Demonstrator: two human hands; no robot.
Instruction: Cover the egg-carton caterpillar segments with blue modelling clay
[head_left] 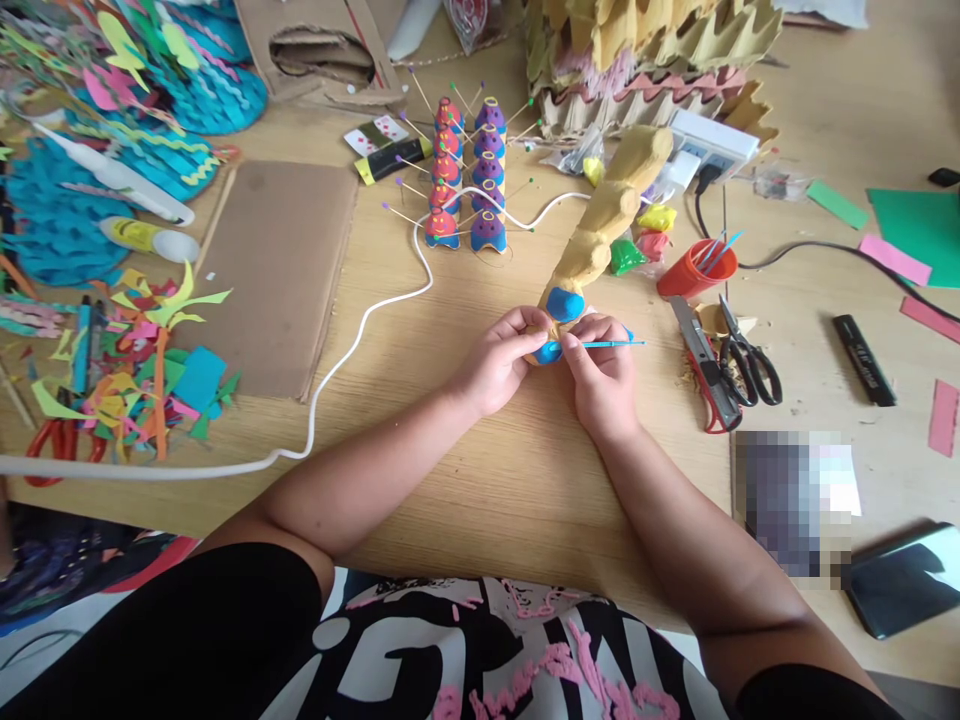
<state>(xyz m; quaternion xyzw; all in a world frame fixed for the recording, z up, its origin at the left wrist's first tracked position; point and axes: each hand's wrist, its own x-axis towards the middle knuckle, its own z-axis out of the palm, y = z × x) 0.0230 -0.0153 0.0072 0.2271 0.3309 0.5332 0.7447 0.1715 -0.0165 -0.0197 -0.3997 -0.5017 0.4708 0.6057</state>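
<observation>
A long bumpy strip covered in yellow clay (589, 240) leans away from me at the centre, with a blue clay patch (565, 304) near its close end. My left hand (499, 362) pinches the left side of that near end. On the other side, my right hand (606, 375) holds the end too, with a thin blue tool (616, 344) between thumb and fingers, pointing right. Another blue patch (548, 352) shows between my hands. Behind to the left stand two rows of small painted figures, red (443, 222) and purple (489, 228), with pins stuck in them.
Scissors (750, 365), a cutter (709, 370) and an orange cup (697, 268) lie or stand to the right. A white cable (365, 315) crosses the left side beside cardboard (274, 280). Egg trays (652, 60) and a power strip (716, 138) are behind.
</observation>
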